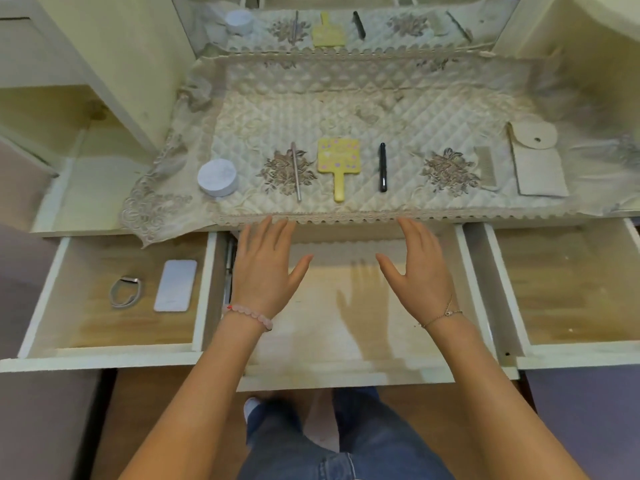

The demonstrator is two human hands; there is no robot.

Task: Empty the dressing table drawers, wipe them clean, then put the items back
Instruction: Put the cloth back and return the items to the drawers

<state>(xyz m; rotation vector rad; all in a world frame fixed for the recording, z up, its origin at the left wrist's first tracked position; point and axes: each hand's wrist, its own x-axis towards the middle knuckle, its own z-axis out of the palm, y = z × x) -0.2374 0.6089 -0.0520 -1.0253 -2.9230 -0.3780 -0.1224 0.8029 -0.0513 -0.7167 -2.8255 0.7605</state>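
While left hand [266, 271] and right hand [420, 275] hover open, empty, over the middle drawer [346, 375], we should restock it singly.

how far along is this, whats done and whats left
Done: the middle drawer and right drawer look bare; a yellow hand mirror, white round jar and black pen lie on the quilted cloth. In hand: left hand and right hand hover open and empty over the middle drawer. Left: a white flat device and grey watch strap sit in the left drawer; wiping unclear.
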